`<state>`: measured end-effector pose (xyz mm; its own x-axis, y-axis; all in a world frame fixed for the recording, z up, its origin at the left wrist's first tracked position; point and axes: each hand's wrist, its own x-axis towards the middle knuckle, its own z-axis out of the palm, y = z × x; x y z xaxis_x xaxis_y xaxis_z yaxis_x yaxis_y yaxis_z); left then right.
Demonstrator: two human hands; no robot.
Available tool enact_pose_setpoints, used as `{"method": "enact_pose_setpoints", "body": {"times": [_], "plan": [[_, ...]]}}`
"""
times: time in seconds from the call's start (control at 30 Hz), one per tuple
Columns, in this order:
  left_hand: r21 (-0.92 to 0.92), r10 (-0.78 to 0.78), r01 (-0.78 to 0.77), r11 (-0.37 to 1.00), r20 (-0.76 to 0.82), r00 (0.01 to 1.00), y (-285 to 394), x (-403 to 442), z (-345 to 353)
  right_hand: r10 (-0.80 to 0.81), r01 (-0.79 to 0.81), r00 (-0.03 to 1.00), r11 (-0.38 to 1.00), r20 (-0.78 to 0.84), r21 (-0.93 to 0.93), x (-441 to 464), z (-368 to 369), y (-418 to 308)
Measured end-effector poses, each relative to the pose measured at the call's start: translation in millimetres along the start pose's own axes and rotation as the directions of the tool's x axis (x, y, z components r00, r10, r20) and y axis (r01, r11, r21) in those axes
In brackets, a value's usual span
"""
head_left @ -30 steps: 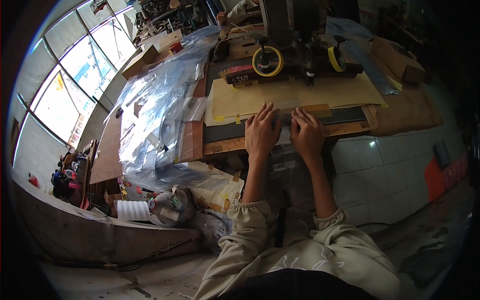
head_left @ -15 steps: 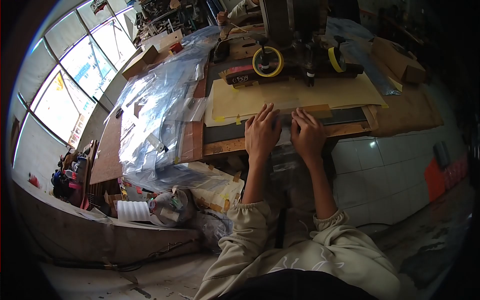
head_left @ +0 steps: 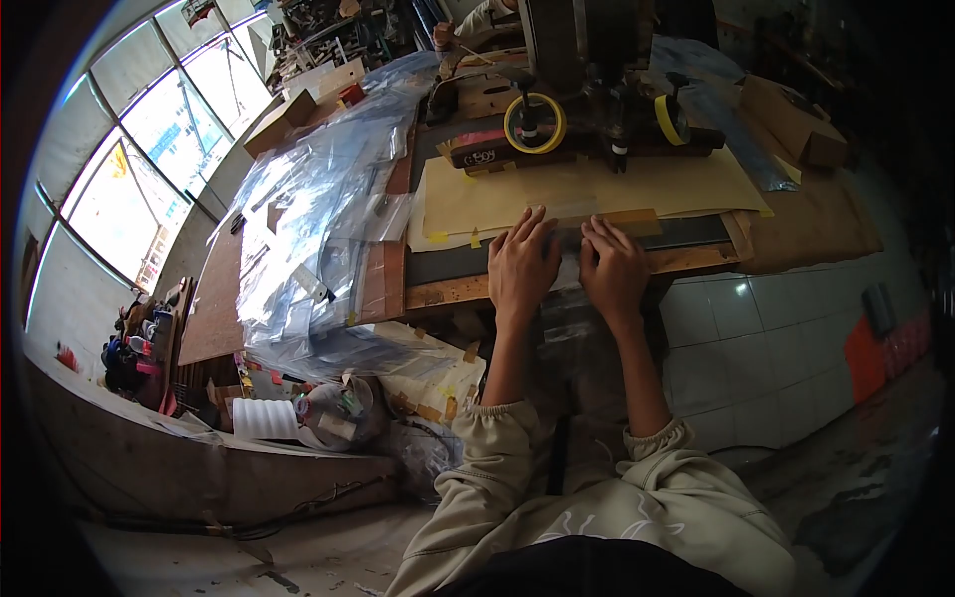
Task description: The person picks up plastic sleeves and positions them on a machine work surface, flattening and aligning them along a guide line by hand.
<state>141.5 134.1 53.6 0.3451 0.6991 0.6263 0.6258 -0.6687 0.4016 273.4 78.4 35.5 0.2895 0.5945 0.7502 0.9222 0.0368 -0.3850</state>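
Observation:
My left hand [head_left: 519, 267] lies at the front edge of the machine bed, its fingers stretched forward over a sheet of clear plastic film [head_left: 569, 271]. Beside it, my right hand [head_left: 614, 269] rests with fingers extended, near a brown strip [head_left: 637, 221]. Neither hand is closed around anything. The film runs between both hands and hangs down between my forearms; how far it reaches under the fingers is hard to see. Beyond the fingertips lies a yellowish board [head_left: 587, 191], under a dark press bar [head_left: 637, 147] carrying two yellow tape rolls [head_left: 533, 123] [head_left: 670, 120].
A pile of clear plastic bags [head_left: 318, 214] covers the table at left. The machine column [head_left: 577, 45] rises ahead. A cardboard box [head_left: 796, 119] stands at right. Another person's hand [head_left: 444, 36] is at the far side. A white foam roll [head_left: 266, 420] sits low at left.

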Motion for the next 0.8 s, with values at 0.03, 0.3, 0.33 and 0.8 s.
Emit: {"method": "enact_pose_setpoints", "body": {"times": [0.03,0.3,0.33,0.8], "plan": [[0.002,0.0,0.0,1.0,0.0,1.0,0.0,-0.1,0.1,-0.001,0.001,1.0,1.0,0.0,-0.001,0.0,0.0,0.2],[-0.001,0.005,-0.005,1.0,-0.004,1.0,-0.4,-0.3,0.3,0.004,-0.004,1.0,1.0,0.001,-0.009,-0.2,1.3,0.7],[-0.001,0.006,-0.006,1.0,-0.005,1.0,-0.7,-0.4,0.7,0.004,-0.004,1.0,1.0,0.001,-0.01,-0.1,1.3,0.8],[-0.446,-0.311,0.062,0.893,-0.51,0.802,21.8,-57.7,-1.8,-0.021,0.021,1.0,1.0,0.0,-0.014,0.8,-1.6,0.2]]}}
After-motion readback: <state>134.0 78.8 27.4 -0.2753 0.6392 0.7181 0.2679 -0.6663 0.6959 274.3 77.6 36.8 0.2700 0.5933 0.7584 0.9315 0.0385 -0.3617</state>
